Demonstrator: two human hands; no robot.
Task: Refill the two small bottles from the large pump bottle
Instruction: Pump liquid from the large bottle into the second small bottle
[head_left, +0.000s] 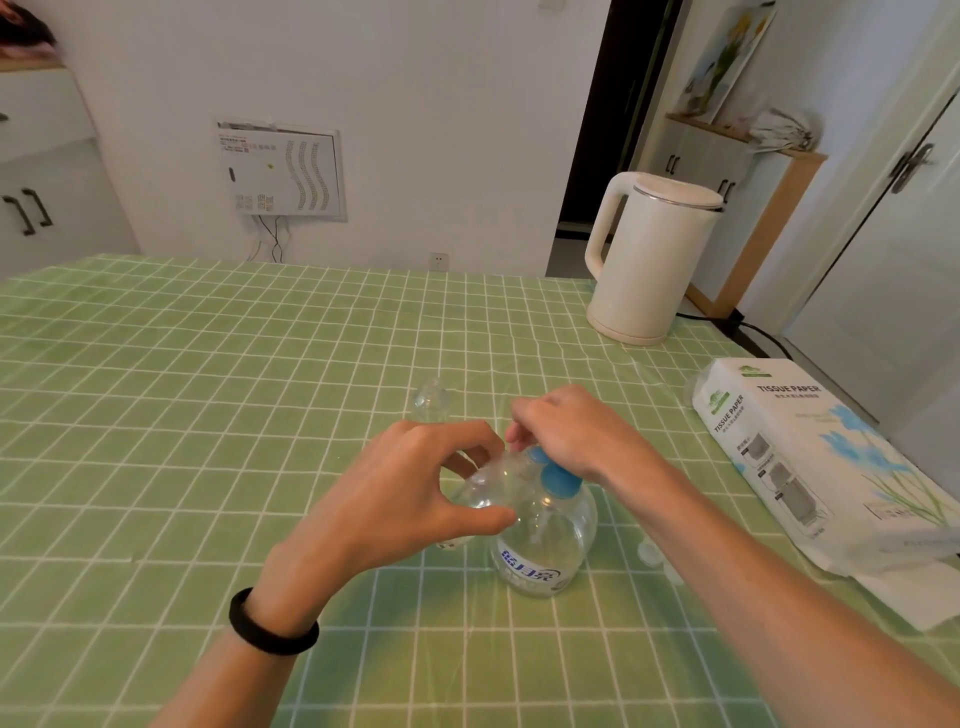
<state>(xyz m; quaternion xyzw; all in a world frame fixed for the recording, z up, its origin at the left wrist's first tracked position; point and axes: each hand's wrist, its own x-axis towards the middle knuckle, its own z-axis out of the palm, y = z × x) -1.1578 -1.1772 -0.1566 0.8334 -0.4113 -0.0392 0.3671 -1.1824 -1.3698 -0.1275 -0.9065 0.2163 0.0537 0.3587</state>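
Observation:
The large clear pump bottle (545, 540) with a blue pump top and blue label stands on the green checked tablecloth at centre. My right hand (576, 434) rests on top of its blue pump head. My left hand (415, 483) holds a small clear bottle (485, 480), tilted, with its mouth up against the pump's spout. A second small clear bottle (431, 400) stands upright on the table just behind my hands. Two small white caps (649, 553) lie on the cloth to the right of the pump bottle.
A cream electric kettle (649, 260) stands at the back right with its cord trailing off the table. A tissue paper pack (815, 457) lies along the right edge. The table (208, 389) ends at a white wall.

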